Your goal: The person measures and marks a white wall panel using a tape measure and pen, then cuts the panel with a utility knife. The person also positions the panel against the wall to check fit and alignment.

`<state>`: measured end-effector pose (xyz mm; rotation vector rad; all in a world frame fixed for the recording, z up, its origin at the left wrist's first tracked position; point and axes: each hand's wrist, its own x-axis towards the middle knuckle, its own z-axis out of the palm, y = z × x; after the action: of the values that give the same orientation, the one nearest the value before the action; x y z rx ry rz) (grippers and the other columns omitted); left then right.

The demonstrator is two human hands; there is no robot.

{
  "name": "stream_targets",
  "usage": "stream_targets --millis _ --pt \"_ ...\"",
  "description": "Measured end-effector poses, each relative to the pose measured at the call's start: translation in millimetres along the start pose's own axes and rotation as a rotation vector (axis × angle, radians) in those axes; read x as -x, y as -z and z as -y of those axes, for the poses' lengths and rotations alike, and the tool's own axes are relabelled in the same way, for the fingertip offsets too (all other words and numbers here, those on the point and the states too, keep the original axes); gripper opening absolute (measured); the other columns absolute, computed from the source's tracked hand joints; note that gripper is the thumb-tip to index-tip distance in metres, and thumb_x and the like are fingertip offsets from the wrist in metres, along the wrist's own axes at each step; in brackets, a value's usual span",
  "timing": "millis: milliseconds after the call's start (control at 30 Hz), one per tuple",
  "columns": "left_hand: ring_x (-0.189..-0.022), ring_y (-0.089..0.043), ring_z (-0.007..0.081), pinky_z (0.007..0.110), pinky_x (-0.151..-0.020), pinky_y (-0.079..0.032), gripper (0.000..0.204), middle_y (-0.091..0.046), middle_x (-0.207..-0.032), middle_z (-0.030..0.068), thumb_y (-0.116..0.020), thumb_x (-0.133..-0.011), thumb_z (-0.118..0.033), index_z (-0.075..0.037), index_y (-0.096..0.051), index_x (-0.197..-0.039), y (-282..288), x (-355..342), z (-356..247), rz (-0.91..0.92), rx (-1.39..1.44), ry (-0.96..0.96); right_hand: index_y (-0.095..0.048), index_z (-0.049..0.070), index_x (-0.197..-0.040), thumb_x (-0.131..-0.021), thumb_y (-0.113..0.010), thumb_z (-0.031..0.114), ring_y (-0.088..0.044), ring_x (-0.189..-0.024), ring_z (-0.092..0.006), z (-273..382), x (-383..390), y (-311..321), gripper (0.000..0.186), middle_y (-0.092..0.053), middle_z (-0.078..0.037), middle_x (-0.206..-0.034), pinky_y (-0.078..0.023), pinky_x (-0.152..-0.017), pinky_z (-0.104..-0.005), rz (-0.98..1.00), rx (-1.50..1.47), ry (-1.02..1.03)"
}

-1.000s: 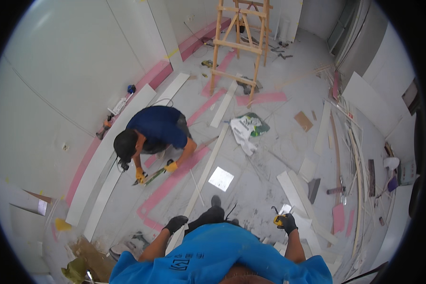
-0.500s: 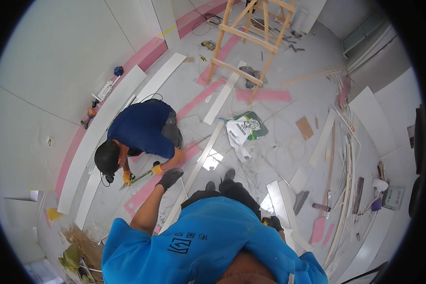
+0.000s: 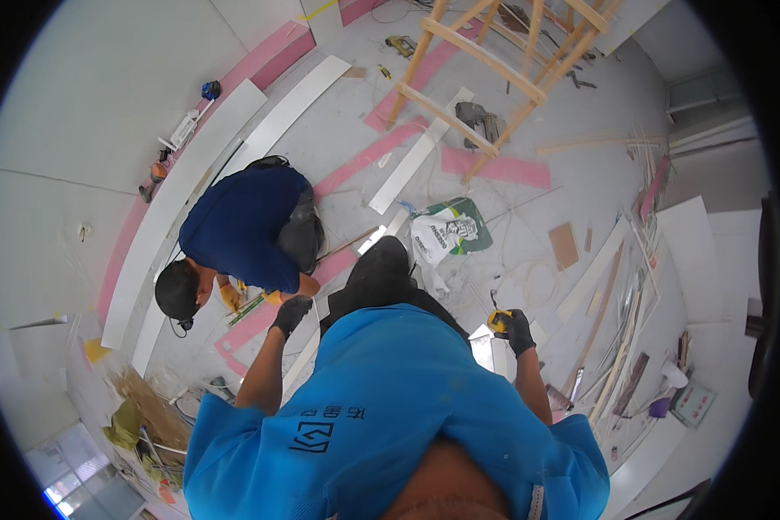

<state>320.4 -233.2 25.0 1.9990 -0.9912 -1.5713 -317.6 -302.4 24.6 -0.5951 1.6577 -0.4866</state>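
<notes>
By the right hand (image 3: pixel 518 333), which is covered with a black glove, a yellow tape measure (image 3: pixel 498 321) is held. The grip of this hand is closed around the body of the tape measure, and a small dark piece is seen sticking out above it. The tape measure is placed to the right of the blue shirt (image 3: pixel 390 381) of the wearer, above the grey floor (image 3: pixel 511 204).

The left hand (image 3: pixel 292 315), also gloved in black, is held on the other side of the shirt. Its fingers are partly bent, but it cannot be told how far its grip is open, or if something thin is caught in it. It is seen just beside the forearm of a co-worker (image 3: pixel 243 227); whether they are touching cannot be told.

By the co-worker, who is crouched and dressed in dark blue, yellow gloves (image 3: pixel 230 297) are worn, and a narrow green tool (image 3: pixel 246 309) is seen between them, near a pink strip (image 3: pixel 230 345) on the floor. Farther left, long white boards (image 3: pixel 296 102) are laid along the wall. In the middle of the floor a white and green bag (image 3: pixel 446 232) is left crumpled. Beyond it a wooden ladder (image 3: pixel 485 56) is stood, with a grey tool (image 3: pixel 477 123) near its legs.
</notes>
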Motion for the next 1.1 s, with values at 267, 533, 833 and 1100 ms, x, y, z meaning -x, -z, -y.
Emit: stream_targets --millis 267,533,833,1100 --pt "-0.061 -0.055 0.0126 0.030 -0.055 -0.043 0.024 -0.062 -0.071 0.0028 -0.056 -0.087 -0.030 -0.008 -0.066 -0.084 -6.8 -40.5 -8.3 -0.005 0.131 0.393 -0.050 0.006 -0.107 -0.084 -0.067 0.019 -0.066 -0.077 -0.0243 91.7 -92.3 -27.8 0.032 -0.060 -0.012 -0.093 -0.059 -0.056 -0.0386 0.061 0.047 -0.081" --pt "-0.070 -0.062 0.0241 0.037 -0.065 -0.048 0.028 -0.066 -0.080 0.0128 -0.052 -0.090 -0.030 -0.007 -0.067 -0.088 83.5 -258.5 -49.2 0.210 -0.274 -0.069 -0.049 0.002 -0.110 -0.085 -0.066 0.021 -0.065 -0.082 -0.0241 267.7 -208.4 -152.8 0.036 -0.060 -0.012 -0.098 -0.058 -0.058 -0.0379 0.173 0.045 0.000" --pt "-0.098 -0.063 0.0252 0.034 -0.084 -0.051 0.019 -0.065 -0.109 0.0103 -0.066 -0.084 -0.022 -0.007 -0.069 -0.096 214.5 -382.2 -280.6 -0.105 -0.857 -0.892 -0.053 0.001 -0.112 -0.086 -0.066 0.024 -0.062 -0.092 -0.0194 537.8 -298.7 -361.7 0.037 -0.061 -0.011 -0.099 -0.052 -0.077 -0.0318 0.498 0.277 0.373" --pt "-0.120 -0.049 0.0354 0.041 -0.099 -0.042 0.077 -0.050 -0.130 0.0200 -0.080 -0.071 -0.032 -0.002 -0.044 -0.132 226.0 -439.1 -562.5 -0.004 -0.391 -0.682 -0.057 0.002 -0.108 -0.089 -0.061 0.027 -0.063 -0.090 -0.0196 683.6 -331.2 -502.0 0.032 -0.064 -0.011 -0.099 -0.051 -0.079 -0.0353 0.797 0.473 0.588"
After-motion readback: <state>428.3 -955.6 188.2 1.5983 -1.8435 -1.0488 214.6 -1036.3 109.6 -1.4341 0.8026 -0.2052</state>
